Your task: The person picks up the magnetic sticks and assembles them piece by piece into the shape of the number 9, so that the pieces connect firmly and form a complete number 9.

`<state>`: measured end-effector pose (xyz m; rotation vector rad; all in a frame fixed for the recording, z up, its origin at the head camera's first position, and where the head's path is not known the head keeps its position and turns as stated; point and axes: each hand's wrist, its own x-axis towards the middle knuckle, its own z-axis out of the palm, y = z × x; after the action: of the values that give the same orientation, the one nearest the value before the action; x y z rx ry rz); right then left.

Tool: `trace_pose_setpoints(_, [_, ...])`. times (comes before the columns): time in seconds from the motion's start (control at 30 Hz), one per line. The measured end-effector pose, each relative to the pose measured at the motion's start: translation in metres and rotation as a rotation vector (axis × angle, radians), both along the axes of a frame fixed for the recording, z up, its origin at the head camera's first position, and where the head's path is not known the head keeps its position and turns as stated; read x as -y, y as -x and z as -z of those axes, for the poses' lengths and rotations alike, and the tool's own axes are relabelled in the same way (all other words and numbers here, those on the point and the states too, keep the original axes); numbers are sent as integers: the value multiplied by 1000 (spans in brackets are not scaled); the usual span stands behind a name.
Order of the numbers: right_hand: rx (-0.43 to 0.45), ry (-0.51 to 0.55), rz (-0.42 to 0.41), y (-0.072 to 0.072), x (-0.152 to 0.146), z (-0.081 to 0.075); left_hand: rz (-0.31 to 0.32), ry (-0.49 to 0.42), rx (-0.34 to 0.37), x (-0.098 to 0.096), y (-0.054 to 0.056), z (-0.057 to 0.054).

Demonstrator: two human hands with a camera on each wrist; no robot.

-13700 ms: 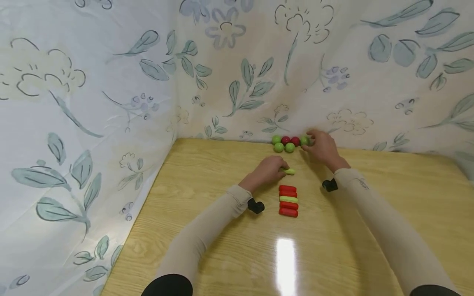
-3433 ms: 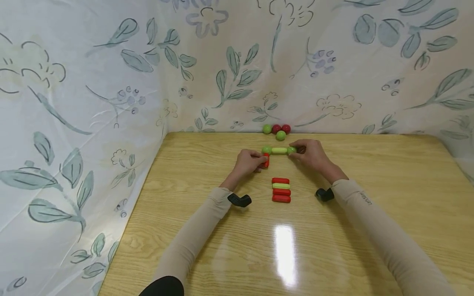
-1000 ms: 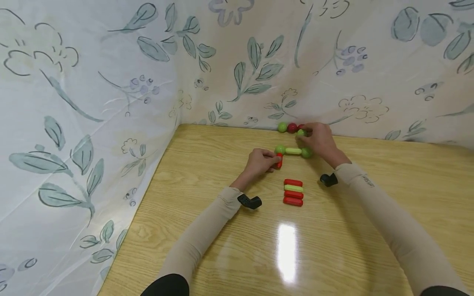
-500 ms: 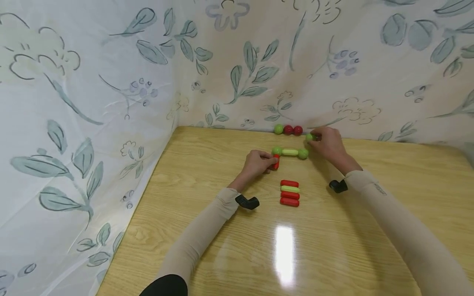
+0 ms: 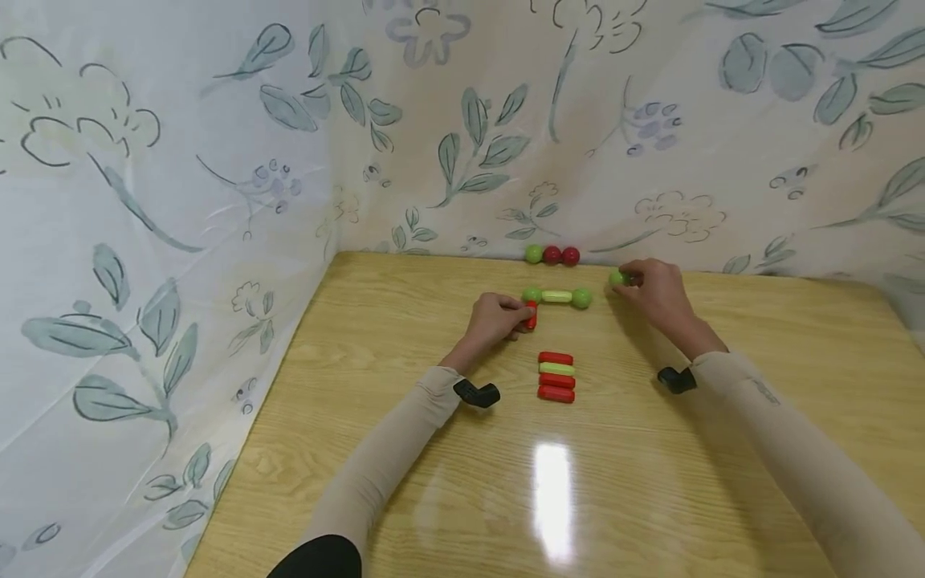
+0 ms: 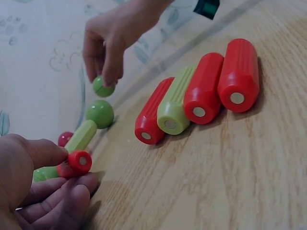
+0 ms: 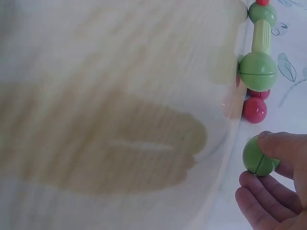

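My left hand [image 5: 495, 321] pinches a short red rod [image 5: 531, 316] between thumb and fingers. The rod's far end meets a green ball [image 5: 532, 295]; in the left wrist view, a silver disc shows on its near end. A yellow-green rod [image 5: 556, 297] joins that ball to another green ball [image 5: 581, 298] on its right. Farther right, my right hand [image 5: 661, 295] pinches a separate green ball [image 7: 259, 155], apart from the joined pieces. Nearer me, several red rods [image 5: 556, 394] and one yellow-green rod [image 5: 557, 369] lie side by side.
One green ball [image 5: 533, 254] and two dark red balls [image 5: 561, 255] sit in a row at the table's back edge, against a flower-printed cloth [image 5: 462, 144]. The wooden table [image 5: 405, 449] reflects a bright light strip. Black wrist cameras [image 5: 477, 393] hang below both wrists.
Earlier, my right hand let go of the joined pieces' right ball and took a green ball from the back group. It has since carried that ball rightward. My left hand keeps holding the red rod.
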<state>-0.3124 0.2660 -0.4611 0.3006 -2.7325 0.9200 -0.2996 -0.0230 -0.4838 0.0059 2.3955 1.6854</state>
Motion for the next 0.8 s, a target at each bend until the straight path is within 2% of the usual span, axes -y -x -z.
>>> trace_pose_setpoints(0.3, [-35,28,-18,-27,-6,4,-1,-47,14,-5,6,-3])
trace_pose_setpoints(0.43, [-21,37,-40,-38,0,10,-6,-94,5,-5,7,1])
trace_pose_setpoints(0.63, [-17,49,-88,-48,8,15,-23,-176,31,-9,9,-1])
trace_pose_setpoints(0.8, [-28,53,-106,-54,15,13,-28,-197,34,-14,11,-4])
